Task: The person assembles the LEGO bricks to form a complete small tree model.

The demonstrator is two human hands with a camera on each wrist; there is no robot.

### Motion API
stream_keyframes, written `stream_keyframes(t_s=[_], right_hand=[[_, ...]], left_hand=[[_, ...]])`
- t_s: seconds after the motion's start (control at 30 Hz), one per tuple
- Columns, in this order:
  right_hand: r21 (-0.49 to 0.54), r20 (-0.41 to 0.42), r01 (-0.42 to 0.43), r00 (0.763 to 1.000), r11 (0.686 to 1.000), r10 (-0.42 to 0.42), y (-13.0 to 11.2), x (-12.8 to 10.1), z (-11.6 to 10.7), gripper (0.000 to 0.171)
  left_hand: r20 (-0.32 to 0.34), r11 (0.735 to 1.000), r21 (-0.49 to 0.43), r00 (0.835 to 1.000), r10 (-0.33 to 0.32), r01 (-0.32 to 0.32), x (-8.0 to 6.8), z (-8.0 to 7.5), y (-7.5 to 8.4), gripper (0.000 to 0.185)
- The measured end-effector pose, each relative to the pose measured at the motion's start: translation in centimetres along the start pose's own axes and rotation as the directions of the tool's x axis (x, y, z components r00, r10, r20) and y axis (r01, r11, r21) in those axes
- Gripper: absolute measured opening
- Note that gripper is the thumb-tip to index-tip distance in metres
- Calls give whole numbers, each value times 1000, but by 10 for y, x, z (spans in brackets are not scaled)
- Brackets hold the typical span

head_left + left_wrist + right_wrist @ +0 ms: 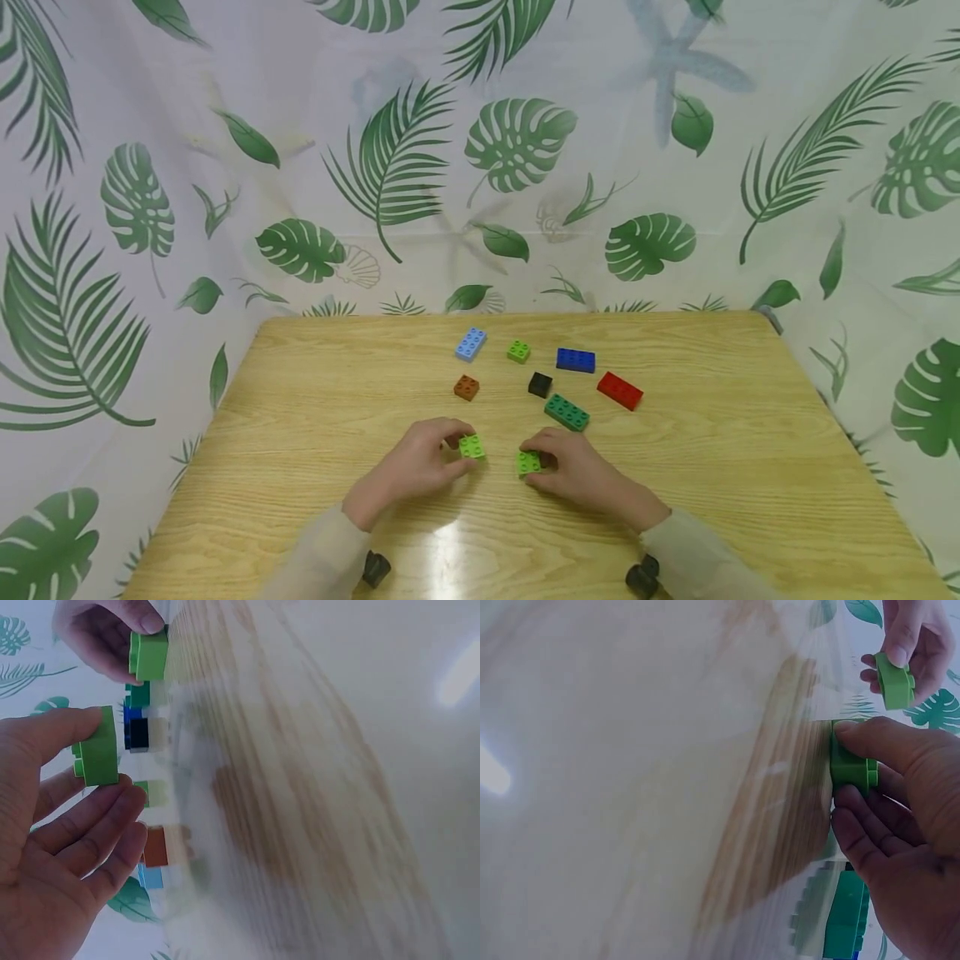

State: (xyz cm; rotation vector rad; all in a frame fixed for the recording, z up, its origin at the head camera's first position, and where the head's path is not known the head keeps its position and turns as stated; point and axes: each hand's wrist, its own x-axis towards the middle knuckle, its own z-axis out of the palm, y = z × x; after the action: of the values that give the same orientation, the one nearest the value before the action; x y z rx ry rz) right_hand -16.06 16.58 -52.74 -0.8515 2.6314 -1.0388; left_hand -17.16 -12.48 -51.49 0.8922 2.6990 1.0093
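Observation:
My left hand (422, 457) pinches a lime green building brick (471, 447) with two-by-two studs between thumb and fingers; the left wrist view shows this brick (99, 748) raised off the table. To its right, my right hand (573, 468) grips a second lime green building brick (528, 463) of the same size. In the right wrist view that brick (852, 759) sits low, right at the tabletop, thumb on one side and fingers on the other. A gap of bare wood separates the two bricks. Just beyond the right hand lies a long green brick (567, 412).
Further back on the wooden table (300, 400) lie a light blue brick (471, 344), a third lime green brick (518, 351), a blue brick (576, 360), a red brick (620, 391), a black brick (540, 384) and a brown brick (467, 387). A leaf-patterned cloth (420, 275) stands behind.

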Motion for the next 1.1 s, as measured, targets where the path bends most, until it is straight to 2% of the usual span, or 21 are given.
stream_keyframes(t_s=[0.17,0.37,0.6,0.8,1.1], right_hand=[[23,1,-33,999,999,33,3,1,1,36],[76,-7,-65,998,995,66,6,-1,0,39],[100,-16,-80,997,992,82,10,-2,-1,37],[101,-34,-70,997,992,74,13,-3,0,39],[120,-35,-108,993,987,113,12,-1,2,38]], left_hand=[[42,1000,-19,999,4,-3,11,4,12,40],[60,998,-25,997,55,-53,23,10,22,38],[89,998,-15,994,60,-59,34,20,30,40],[89,997,-10,993,80,-79,40,26,33,39],[85,996,-12,993,86,-86,41,29,35,37]])
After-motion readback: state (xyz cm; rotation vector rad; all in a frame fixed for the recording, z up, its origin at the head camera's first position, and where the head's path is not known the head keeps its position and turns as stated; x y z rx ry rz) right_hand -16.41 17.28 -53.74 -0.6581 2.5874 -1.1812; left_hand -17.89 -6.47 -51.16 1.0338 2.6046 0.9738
